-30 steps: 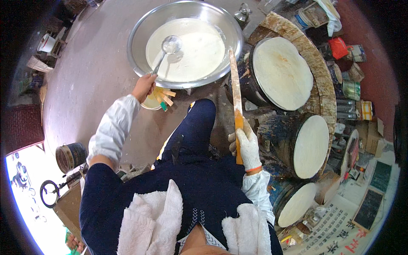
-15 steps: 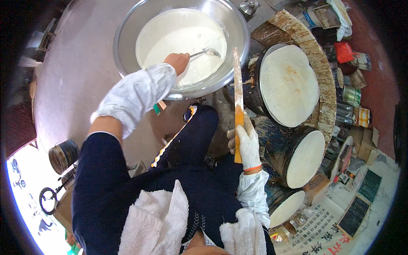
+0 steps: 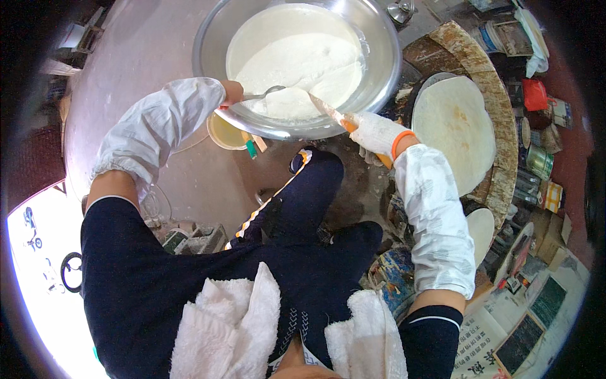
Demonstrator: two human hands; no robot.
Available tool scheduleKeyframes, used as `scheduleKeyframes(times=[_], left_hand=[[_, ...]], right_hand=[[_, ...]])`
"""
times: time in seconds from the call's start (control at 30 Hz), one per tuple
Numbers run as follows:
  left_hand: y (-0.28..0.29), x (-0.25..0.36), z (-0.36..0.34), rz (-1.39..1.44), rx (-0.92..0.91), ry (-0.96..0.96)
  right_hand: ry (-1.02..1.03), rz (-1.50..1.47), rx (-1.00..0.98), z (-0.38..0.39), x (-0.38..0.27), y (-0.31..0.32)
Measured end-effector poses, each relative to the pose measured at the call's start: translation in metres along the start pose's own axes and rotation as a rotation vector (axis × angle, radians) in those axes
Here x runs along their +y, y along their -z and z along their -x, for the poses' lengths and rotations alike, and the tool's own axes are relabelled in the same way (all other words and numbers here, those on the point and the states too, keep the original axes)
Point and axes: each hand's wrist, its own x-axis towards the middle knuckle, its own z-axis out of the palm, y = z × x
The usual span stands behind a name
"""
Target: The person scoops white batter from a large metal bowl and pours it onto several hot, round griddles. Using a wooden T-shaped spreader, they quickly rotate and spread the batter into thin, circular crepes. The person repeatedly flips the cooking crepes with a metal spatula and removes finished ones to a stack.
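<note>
A wide metal basin [image 3: 386, 57] of thick white batter [image 3: 293, 38] stands in front of me. My bare left hand [image 3: 233, 93] is at the basin's near left rim, closed around the handle of a metal ladle [image 3: 268, 92]. The ladle's head is over the batter. My right hand [image 3: 377, 132], in a white glove, is closed on a long flat scraper [image 3: 327, 109] with a yellow handle. Its whitened blade points left over the near right rim, its tip at the batter. The ladle and blade tip are a short gap apart.
To the right, a large thin round pancake [image 3: 451, 129] lies on a drum-shaped stove inside a curved, worn ledge [image 3: 489, 76]. Another pale round [image 3: 481, 235] is partly behind my right sleeve. Below the basin sits a bucket of yellowish liquid [image 3: 226, 132]. A kettle [image 3: 401, 11] stands beyond.
My right hand has swung the scraper from upright beside my leg up and left to the basin. My left hand has drawn the ladle back toward the basin's left rim.
</note>
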Motion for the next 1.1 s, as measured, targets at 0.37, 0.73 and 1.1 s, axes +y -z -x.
scheduleKeyframes(times=[0.37, 0.73, 1.1], left_hand=[[-0.085, 0.059, 0.012, 1.702, -0.336, 0.056], [-0.110, 0.199, 0.181, 1.895, 0.272, -0.382], [0.023, 0.157, 0.325, 1.343, 0.966, -0.861]], right_hand=[[-0.429, -1.225, -0.159, 0.067, -0.052, 0.004], [-0.017, -1.928, 0.182, 0.157, -0.155, -0.004], [0.298, -1.284, 0.781, 0.263, -0.207, 0.079]])
